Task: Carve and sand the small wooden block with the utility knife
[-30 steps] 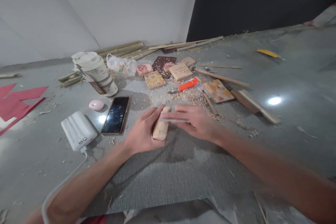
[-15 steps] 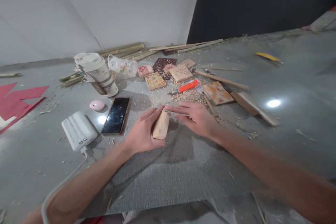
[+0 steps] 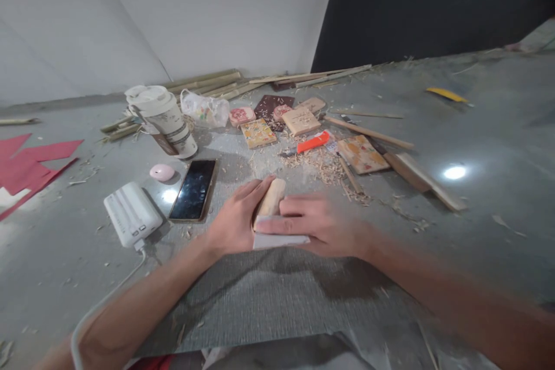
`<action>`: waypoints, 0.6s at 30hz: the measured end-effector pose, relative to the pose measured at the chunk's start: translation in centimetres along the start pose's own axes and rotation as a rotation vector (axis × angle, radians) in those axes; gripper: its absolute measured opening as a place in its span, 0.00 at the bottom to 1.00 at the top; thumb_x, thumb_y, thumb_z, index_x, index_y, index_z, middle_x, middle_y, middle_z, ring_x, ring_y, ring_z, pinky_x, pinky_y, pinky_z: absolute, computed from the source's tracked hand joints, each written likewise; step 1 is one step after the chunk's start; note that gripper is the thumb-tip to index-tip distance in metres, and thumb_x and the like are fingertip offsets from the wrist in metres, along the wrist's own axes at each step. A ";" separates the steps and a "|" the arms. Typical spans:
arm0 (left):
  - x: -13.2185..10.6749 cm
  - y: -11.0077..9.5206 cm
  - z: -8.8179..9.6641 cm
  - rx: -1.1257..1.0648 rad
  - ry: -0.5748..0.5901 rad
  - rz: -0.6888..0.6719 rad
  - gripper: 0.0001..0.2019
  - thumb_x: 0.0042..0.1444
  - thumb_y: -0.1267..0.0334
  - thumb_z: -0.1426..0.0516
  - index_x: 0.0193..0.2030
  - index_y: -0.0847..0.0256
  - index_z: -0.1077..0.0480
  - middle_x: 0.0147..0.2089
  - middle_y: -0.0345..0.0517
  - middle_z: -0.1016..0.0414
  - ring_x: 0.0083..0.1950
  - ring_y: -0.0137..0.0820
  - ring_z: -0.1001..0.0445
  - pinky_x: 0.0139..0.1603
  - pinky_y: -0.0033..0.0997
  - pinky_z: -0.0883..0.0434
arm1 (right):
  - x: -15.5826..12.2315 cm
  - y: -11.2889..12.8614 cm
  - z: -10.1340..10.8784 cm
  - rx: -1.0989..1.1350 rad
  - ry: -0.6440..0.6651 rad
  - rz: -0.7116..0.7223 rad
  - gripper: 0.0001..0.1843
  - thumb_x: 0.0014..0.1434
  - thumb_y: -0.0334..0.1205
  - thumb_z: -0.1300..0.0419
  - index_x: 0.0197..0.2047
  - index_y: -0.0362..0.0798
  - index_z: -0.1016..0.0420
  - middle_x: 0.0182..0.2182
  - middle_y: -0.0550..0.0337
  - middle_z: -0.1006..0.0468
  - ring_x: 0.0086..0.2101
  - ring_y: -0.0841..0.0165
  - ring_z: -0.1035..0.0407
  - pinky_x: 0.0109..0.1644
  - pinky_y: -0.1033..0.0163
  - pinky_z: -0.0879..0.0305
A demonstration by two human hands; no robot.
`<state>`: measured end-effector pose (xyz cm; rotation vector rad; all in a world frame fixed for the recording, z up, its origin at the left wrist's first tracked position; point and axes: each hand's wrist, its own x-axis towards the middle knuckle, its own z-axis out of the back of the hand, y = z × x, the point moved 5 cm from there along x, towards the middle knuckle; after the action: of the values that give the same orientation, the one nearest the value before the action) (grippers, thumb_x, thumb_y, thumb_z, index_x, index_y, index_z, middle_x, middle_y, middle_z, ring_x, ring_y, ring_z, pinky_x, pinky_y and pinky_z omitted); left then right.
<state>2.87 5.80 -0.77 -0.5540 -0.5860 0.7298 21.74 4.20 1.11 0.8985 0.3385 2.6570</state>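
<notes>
Left hand (image 3: 236, 222): fingers curled around the side of a pale wooden block (image 3: 273, 195), holding it tilted on the grey mat (image 3: 269, 295). Right hand (image 3: 323, 226), motion-blurred: fingers flat and together, pressing a pale sheet (image 3: 280, 240) over the block's near end. Block sits mid-mat, between both hands. Smartphone (image 3: 193, 189) and white power bank (image 3: 132, 215) lie left of it. Wood shavings (image 3: 325, 165) and orange utility knife (image 3: 313, 142) lie beyond.
</notes>
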 end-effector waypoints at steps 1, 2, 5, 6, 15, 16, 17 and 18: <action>0.0 -0.1 0.0 0.003 0.004 0.003 0.41 0.60 0.51 0.32 0.77 0.61 0.36 0.67 0.63 0.23 0.65 0.55 0.20 0.66 0.59 0.22 | 0.0 0.0 0.0 0.005 0.004 0.013 0.23 0.85 0.44 0.52 0.70 0.55 0.21 0.37 0.60 0.22 0.37 0.66 0.28 0.41 0.61 0.31; 0.0 -0.1 0.0 0.009 0.000 0.006 0.40 0.60 0.52 0.32 0.76 0.62 0.35 0.66 0.63 0.23 0.65 0.55 0.20 0.66 0.59 0.22 | 0.0 -0.3 0.1 -0.008 -0.010 -0.014 0.23 0.85 0.44 0.52 0.70 0.56 0.20 0.37 0.60 0.22 0.37 0.66 0.28 0.42 0.61 0.32; 0.2 -0.1 0.0 0.034 -0.010 0.023 0.35 0.58 0.57 0.34 0.71 0.63 0.31 0.66 0.64 0.22 0.64 0.56 0.20 0.65 0.60 0.21 | -0.5 -2.4 0.9 -0.074 -0.105 -0.219 0.22 0.84 0.47 0.48 0.70 0.56 0.20 0.37 0.60 0.22 0.36 0.67 0.27 0.41 0.62 0.32; 0.2 -0.1 -0.1 0.036 -0.007 0.029 0.34 0.57 0.58 0.35 0.71 0.63 0.30 0.66 0.64 0.22 0.64 0.56 0.20 0.65 0.60 0.21 | -0.7 -2.9 1.0 -0.088 -0.121 -0.268 0.21 0.84 0.48 0.48 0.70 0.56 0.20 0.36 0.60 0.23 0.36 0.67 0.27 0.41 0.62 0.32; 0.1 0.2 0.0 -0.006 -0.033 0.008 0.39 0.57 0.59 0.35 0.75 0.60 0.35 0.66 0.61 0.22 0.65 0.54 0.20 0.65 0.57 0.21 | -0.4 -1.6 0.5 -0.045 -0.063 -0.175 0.22 0.85 0.46 0.50 0.72 0.59 0.22 0.41 0.58 0.17 0.38 0.67 0.25 0.43 0.62 0.29; 0.1 0.3 0.0 -0.006 -0.034 0.018 0.37 0.58 0.59 0.35 0.74 0.59 0.34 0.67 0.61 0.22 0.66 0.54 0.20 0.66 0.58 0.22 | -0.5 -2.1 0.8 -0.055 -0.101 -0.238 0.22 0.85 0.46 0.50 0.72 0.59 0.22 0.42 0.58 0.16 0.39 0.66 0.24 0.44 0.61 0.28; 0.2 0.4 0.0 -0.009 -0.032 0.022 0.35 0.58 0.59 0.36 0.73 0.60 0.33 0.67 0.61 0.23 0.66 0.54 0.21 0.67 0.58 0.22 | -0.6 -2.4 0.9 -0.066 -0.125 -0.283 0.22 0.85 0.47 0.49 0.72 0.58 0.21 0.43 0.57 0.16 0.40 0.66 0.24 0.45 0.61 0.28; 0.2 0.4 0.0 -0.012 -0.031 0.021 0.35 0.58 0.59 0.36 0.73 0.60 0.32 0.67 0.62 0.22 0.65 0.54 0.20 0.66 0.58 0.22 | -0.6 -2.4 0.9 -0.074 -0.128 -0.291 0.22 0.85 0.47 0.49 0.72 0.58 0.21 0.43 0.57 0.16 0.39 0.66 0.24 0.44 0.61 0.29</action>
<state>2.81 6.15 -0.95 -0.5617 -0.6144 0.7564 23.25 6.32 0.76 0.9148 0.3117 2.3198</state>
